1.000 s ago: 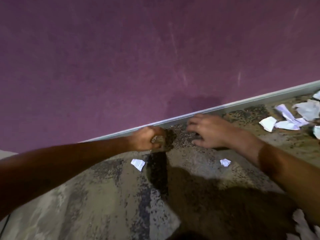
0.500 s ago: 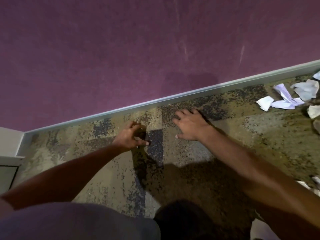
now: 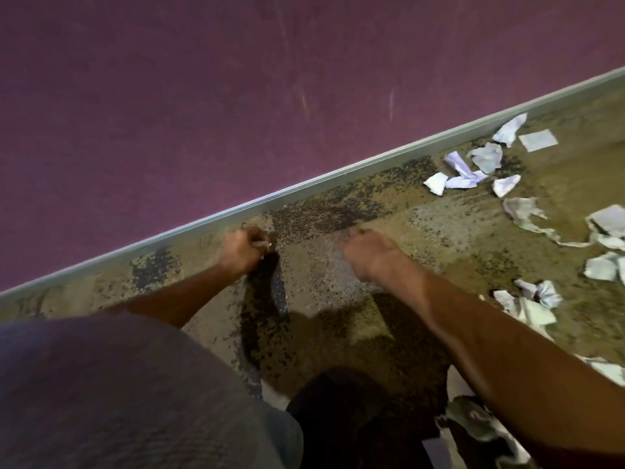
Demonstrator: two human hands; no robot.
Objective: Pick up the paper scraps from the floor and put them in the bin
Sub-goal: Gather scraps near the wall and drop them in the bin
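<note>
My left hand (image 3: 244, 249) is curled on the patterned carpet close to the skirting, pinching a small pale paper scrap (image 3: 262, 244) between its fingers. To its right, my right hand (image 3: 367, 252) has its knuckles raised and its fingers curled down onto the carpet, where a small scrap lay; that scrap is hidden under the fingers. Several torn white paper scraps (image 3: 466, 174) lie along the wall at the right, and more scraps (image 3: 537, 294) lie beside my right forearm. No bin is in view.
A purple wall (image 3: 203, 96) with a grey skirting strip (image 3: 338, 171) runs diagonally just beyond both hands. My grey-clad leg (image 3: 101, 384) fills the lower left. Crumpled paper (image 3: 473, 421) lies under my right arm at the bottom.
Both hands went from reaching near the wall to curling on the carpet. The two small scraps that lay in front of me no longer show on the floor. The view shifted right.
</note>
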